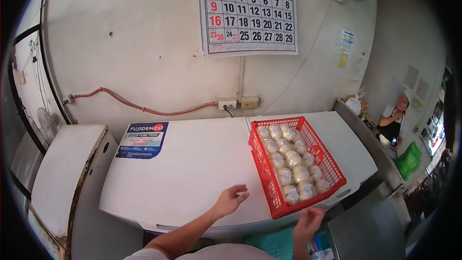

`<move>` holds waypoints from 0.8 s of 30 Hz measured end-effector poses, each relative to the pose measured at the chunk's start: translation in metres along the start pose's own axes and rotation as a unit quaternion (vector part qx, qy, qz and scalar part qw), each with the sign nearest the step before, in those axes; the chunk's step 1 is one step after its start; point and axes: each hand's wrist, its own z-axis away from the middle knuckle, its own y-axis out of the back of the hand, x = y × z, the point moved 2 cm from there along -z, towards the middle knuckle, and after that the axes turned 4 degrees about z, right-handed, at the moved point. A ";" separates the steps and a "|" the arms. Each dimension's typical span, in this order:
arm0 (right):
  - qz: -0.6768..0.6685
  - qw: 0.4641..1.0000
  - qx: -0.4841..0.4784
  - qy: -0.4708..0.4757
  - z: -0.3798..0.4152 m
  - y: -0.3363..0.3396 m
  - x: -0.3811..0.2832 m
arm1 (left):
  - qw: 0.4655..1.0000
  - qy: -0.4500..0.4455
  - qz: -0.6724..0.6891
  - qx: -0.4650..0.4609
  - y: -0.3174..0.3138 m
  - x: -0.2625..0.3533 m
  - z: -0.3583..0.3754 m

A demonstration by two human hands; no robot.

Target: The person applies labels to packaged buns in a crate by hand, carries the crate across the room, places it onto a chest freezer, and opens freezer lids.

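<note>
A red plastic basket (262, 175) rests on the white lid of a chest freezer (202, 178). Inside it sit several round, pale buns (293, 158) in clear wrappers with small white labels, arranged in rows. Over the lid, just left of the basket, my left hand (232, 201) is empty, its fingers loosely bent and apart. My right hand (308, 222) is at the basket's near right side, also holding nothing that I can see, with fingers slightly curled. A small gap seems to separate each hand from the basket.
A second white chest unit (70, 168) with a rusty edge stands at left. Behind the freezer, an outlet (227, 103) and orange cable run along the wall, under a calendar (250, 14). A metal counter (368, 139) flanks the right; another person (393, 120) stands beyond, near a green bag (409, 161).
</note>
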 end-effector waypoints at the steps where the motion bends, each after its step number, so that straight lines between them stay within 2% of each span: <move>1: -0.029 0.996 -0.028 0.077 0.005 -0.023 -0.025 | 1.000 -0.001 -0.009 0.014 0.007 0.003 0.018; 3: -0.046 0.976 -0.203 0.064 0.021 -0.054 -0.063 | 0.999 0.002 -0.025 0.037 0.006 0.009 0.064; 5: -0.004 0.939 -0.326 0.105 0.042 -0.095 -0.082 | 0.989 -0.024 -0.120 0.079 0.025 0.015 0.094; 8: 0.033 0.914 -0.332 0.230 0.053 -0.128 -0.108 | 0.958 -0.069 -0.220 0.168 0.064 0.014 0.136; 10: 0.045 0.921 -0.301 0.245 0.036 -0.132 -0.104 | 0.934 -0.078 -0.271 0.221 0.081 0.006 0.165; 15: 0.252 0.913 -0.214 0.239 -0.044 -0.168 -0.072 | 0.898 -0.090 -0.331 0.278 0.114 -0.035 0.204; 18: 0.383 0.874 -0.231 0.190 -0.053 -0.177 -0.064 | 0.881 -0.117 -0.355 0.289 0.111 -0.044 0.212; 21: 0.433 0.852 -0.241 0.170 -0.049 -0.178 -0.060 | 0.875 -0.128 -0.360 0.298 0.115 -0.052 0.221; 24: 0.474 0.824 -0.240 0.197 -0.056 -0.170 -0.042 | 0.858 -0.143 -0.388 0.306 0.114 -0.055 0.229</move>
